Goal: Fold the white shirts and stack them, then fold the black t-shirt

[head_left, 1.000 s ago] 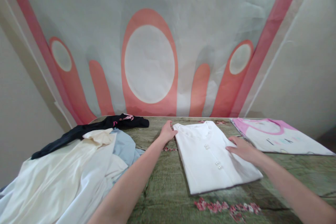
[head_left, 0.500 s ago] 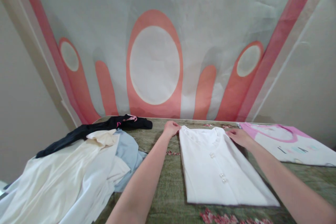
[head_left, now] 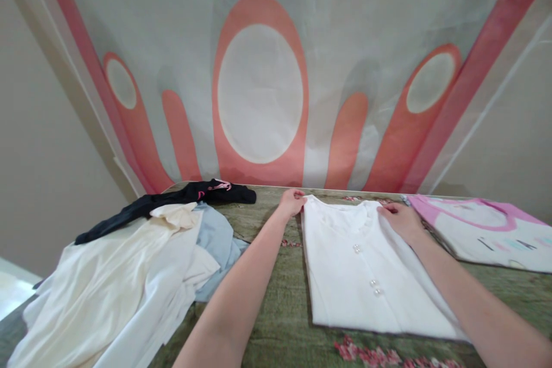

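Observation:
A white shirt (head_left: 345, 276) with a frilled neckline and pearl-like buttons lies folded into a flat rectangle, collar at the far side. My left hand (head_left: 293, 202) pinches its far left shoulder corner. At the far right shoulder, my right hand (head_left: 400, 221) grips the edge, thumb and fingers together on the cloth. Both forearms run along the sides of the shirt, and the right one covers part of its right edge.
A loose heap of cream and white clothes (head_left: 116, 276) lies at left, with a light blue garment (head_left: 215, 241) and a black garment (head_left: 168, 207). A pink and white T-shirt (head_left: 487, 238) lies flat at right. Beneath is a green flowered tablecloth (head_left: 276, 322); behind, a patterned wall (head_left: 314, 69).
The whole view has shifted a little, so everything sits slightly higher and further right. Both hands still hold the shirt's shoulders; the right hand's fingers now lie further over the collar side.

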A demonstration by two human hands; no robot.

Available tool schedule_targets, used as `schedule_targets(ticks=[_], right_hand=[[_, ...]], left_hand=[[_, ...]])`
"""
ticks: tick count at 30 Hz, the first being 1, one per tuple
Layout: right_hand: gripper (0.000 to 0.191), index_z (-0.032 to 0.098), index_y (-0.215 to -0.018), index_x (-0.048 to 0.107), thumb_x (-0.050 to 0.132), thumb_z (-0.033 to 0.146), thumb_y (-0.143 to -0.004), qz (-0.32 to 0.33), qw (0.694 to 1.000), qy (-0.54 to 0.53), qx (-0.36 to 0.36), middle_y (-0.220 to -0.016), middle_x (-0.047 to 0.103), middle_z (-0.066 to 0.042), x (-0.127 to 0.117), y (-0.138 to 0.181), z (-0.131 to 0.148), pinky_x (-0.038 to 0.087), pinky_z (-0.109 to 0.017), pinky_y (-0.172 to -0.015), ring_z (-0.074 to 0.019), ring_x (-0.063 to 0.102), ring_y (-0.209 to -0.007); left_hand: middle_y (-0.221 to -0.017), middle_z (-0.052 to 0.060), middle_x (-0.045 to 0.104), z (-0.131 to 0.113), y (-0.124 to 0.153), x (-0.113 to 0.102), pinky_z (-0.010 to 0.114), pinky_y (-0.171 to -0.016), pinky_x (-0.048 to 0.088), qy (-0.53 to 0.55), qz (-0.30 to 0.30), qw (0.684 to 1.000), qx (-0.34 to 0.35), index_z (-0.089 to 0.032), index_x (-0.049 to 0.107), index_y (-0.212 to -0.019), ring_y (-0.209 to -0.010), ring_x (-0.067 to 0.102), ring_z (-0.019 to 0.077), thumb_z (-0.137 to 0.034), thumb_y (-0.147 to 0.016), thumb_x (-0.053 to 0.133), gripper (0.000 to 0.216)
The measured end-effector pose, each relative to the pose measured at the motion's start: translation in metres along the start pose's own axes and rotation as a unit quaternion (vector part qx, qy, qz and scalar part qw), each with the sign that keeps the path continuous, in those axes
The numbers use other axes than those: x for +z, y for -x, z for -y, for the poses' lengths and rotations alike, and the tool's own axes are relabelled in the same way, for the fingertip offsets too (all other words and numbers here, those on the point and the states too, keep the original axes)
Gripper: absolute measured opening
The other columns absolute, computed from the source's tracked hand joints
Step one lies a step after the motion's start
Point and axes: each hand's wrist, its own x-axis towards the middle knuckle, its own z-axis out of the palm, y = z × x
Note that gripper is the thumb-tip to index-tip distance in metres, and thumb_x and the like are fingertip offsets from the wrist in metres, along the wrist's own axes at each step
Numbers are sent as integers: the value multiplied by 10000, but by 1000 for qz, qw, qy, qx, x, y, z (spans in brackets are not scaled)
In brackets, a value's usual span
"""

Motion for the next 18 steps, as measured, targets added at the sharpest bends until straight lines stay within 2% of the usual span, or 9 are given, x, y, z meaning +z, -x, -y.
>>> schedule_targets(ticks=[6,12,18], right_hand=[[347,165,-832,668,494,450,-739,-10,1000,16,-3,-811,696,-92,-3,4,2,423,-297,-631,-225,614,-721],[367,162,-886,665,481,451,-756,3,1000,27,-4,-849,696,-105,1,3,-1,427,-304,-659,-238,622,-773],[486,124,-1066,597,489,475,-748,2,1000,16,2,-878,689,-117,8,-1,-5,440,-298,-652,-229,632,-752]], left_hand=[[-730,17,623,8,1,-3,229,-682,462,-47,-34,998,34,-130,600,-912,-655,576,117,-91,-666,674,259],[-750,12,647,11,0,-2,200,-585,456,-52,-22,998,35,-141,569,-986,-559,576,95,-167,-737,644,261],[-798,50,656,4,0,-8,245,-716,455,-85,-64,994,28,-134,586,-956,-719,615,146,-283,-753,651,260]])
